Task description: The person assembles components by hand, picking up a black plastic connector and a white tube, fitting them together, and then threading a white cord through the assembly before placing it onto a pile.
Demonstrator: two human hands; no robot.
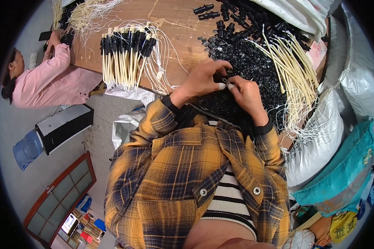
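My left hand (pixel 203 79) is over the pile of small black plastic pieces (pixel 247 58), its thumb and fingers curled toward each other. Whatever sits between its fingertips is too small to make out. Close against it, my right hand (pixel 246 94) pinches a small thin loop (pixel 226 81) that looks like wire. The thumbs of both hands nearly meet at this loop. Left of my hands stands a bundle of cream-coloured sticks or tubes with black connectors (pixel 129 50) on their far ends, white strings trailing from it. To the right, a loose bundle of cream tubes (pixel 293 66) lies across the black pieces.
Larger black plastic fittings (pixel 232 20) lie at the far side of the brown table (pixel 174 20). White sacks (pixel 320 141) and a teal sack (pixel 340 170) crowd the right side. A person in pink (pixel 50 79) works at the far left, near a water dispenser (pixel 64 126).
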